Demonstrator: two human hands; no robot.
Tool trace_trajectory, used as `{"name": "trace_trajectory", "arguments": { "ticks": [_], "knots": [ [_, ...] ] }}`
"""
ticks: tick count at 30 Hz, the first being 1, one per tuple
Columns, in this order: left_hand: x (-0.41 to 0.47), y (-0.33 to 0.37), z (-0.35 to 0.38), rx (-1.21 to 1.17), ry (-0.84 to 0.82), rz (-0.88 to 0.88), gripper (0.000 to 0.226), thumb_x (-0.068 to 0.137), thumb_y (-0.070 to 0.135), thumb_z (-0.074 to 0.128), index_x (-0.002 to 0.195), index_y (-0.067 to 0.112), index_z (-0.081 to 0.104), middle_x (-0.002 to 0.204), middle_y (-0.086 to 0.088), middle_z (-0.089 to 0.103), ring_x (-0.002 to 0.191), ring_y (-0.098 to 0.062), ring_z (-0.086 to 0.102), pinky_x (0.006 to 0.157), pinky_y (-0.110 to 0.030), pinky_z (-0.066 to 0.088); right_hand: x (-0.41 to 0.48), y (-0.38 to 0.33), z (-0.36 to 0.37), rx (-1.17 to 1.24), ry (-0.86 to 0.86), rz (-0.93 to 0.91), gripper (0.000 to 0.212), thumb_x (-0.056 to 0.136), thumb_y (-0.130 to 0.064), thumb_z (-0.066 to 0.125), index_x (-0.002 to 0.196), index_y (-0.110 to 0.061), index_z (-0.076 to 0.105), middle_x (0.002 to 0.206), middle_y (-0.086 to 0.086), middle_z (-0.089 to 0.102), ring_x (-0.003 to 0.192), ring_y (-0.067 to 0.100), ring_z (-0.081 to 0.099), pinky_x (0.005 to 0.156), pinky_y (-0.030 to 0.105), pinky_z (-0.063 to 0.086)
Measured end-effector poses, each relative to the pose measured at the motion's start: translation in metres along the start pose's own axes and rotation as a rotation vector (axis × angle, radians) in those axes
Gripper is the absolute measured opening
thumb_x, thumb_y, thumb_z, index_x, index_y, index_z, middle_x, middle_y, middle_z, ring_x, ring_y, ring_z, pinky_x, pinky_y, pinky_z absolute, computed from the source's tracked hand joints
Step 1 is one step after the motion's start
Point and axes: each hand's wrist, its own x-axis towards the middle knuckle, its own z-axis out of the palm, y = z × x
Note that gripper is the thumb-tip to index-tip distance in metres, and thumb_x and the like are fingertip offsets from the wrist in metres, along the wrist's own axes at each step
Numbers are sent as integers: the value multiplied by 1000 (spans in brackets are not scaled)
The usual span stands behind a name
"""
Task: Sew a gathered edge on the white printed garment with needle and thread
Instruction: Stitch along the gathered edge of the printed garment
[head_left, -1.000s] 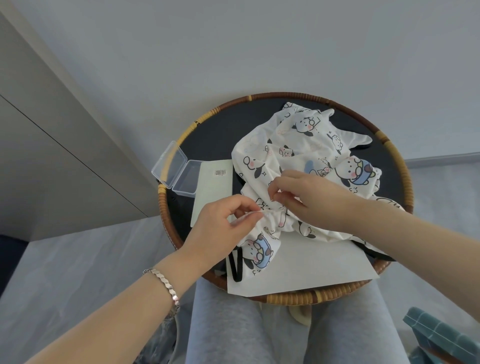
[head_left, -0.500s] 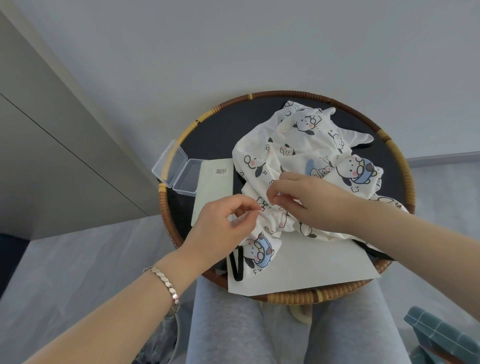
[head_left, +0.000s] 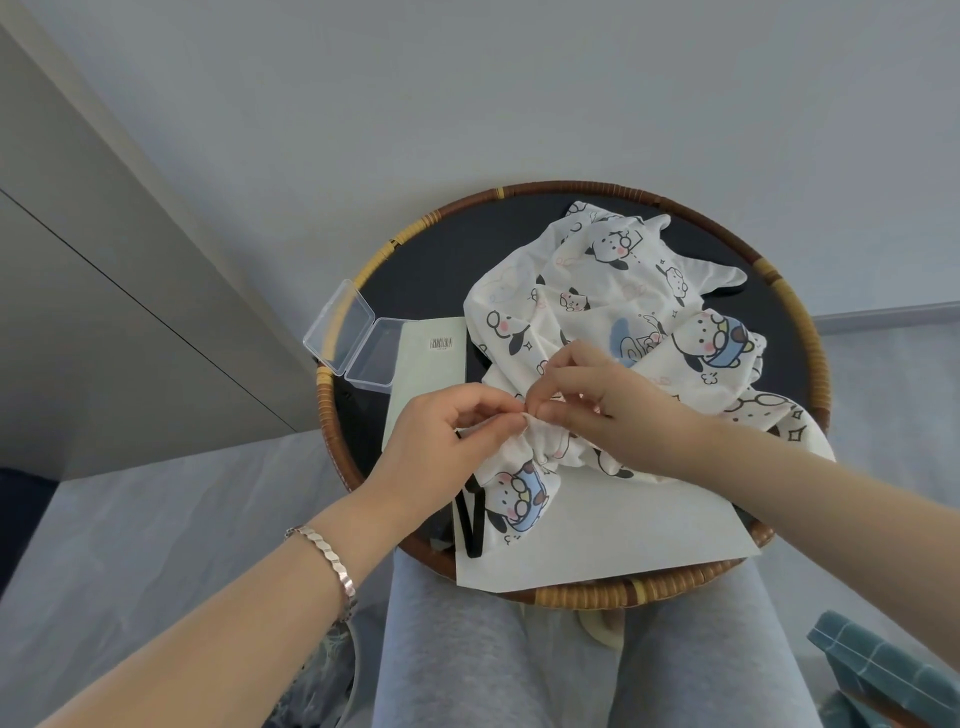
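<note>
The white garment (head_left: 597, 306), printed with cartoon dogs, lies bunched on a round table with a rattan rim (head_left: 571, 595). My left hand (head_left: 447, 441) pinches the gathered, puckered edge of the fabric between thumb and forefinger. My right hand (head_left: 608, 400) pinches the same edge from the other side, fingertips almost touching the left ones. The needle and thread are too small to make out between the fingers.
An open clear plastic box (head_left: 356, 345) sits at the table's left edge beside a pale card with a barcode (head_left: 428, 364). A white sheet of paper (head_left: 613, 540) lies under the garment near me, with a black strap (head_left: 470, 519). My grey-trousered legs are below.
My right hand's fingertips have slid a little left along the gathered edge until they meet the left hand's pinch. The garment barely shifts.
</note>
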Motion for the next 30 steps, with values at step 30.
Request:
{"name": "trace_trajectory", "arguments": {
  "ticks": [30],
  "knots": [
    [23,-13,20,124,136,-249,6,83,22,67,79,16,66,67,3,62,60,-5,55,55,-10,42,9,-12,10,976,568,182,19,91,-7,53,79,-16,65,52,-4,52,45,9,48,56,24,52]
  ]
}}
